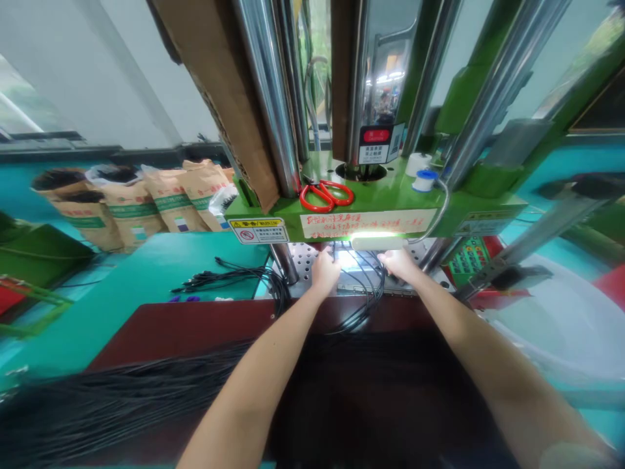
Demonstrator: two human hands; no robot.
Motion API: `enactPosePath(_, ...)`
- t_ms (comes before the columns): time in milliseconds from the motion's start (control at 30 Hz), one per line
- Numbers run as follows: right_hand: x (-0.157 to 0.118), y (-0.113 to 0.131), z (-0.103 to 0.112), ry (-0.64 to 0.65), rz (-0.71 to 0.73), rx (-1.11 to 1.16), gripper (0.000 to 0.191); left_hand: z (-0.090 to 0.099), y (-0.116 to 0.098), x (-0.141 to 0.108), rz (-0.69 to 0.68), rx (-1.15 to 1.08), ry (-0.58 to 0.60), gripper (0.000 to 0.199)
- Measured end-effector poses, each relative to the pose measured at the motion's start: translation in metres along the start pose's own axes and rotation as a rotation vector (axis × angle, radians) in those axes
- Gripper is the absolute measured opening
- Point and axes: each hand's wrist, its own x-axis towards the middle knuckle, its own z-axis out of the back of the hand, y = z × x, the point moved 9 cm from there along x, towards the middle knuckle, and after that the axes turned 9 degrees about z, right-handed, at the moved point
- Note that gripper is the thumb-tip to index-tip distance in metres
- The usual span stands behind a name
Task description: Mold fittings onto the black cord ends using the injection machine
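Observation:
Both hands reach under the green press head (273, 218), over its lit metal bed. My left hand (325, 268) is closed at the left side of the bed, fingers pinched at the cable ends; what they grip is too small to make out. Across from it, my right hand (399, 264) is closed by the right side of the bed, its fingertips near the black cables. Between the hands, black cables (375, 296) run from the lit mold area (356, 260) and loop toward the front edge. A lamp (378, 243) shines above them.
Red scissors (326, 195) and a spool (424, 180) sit on the press head. More black cables (209, 280) lie on the green table (122, 286) at left. A long black cable bundle (122, 404) spreads across the dark red board (161, 332). Paper sacks (127, 208) stand behind.

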Motion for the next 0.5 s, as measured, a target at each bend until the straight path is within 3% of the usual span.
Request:
enactPosePath(167, 0.004, 0.003, 0.003, -0.076, -0.007, -0.157, 0.028, -0.002, -0.025, -0.008, -0.285, 0.569, -0.140, 0.035)
enactPosePath(367, 0.005, 0.011, 0.004, -0.063, 0.027, -0.232, 0.032, -0.001, -0.028, -0.004, -0.273, 0.635, -0.154, 0.033)
enactPosePath(500, 0.005, 0.024, 0.015, -0.051, 0.094, -0.240, 0.035, 0.002, -0.041, -0.007, -0.249, 0.634, -0.149, 0.029)
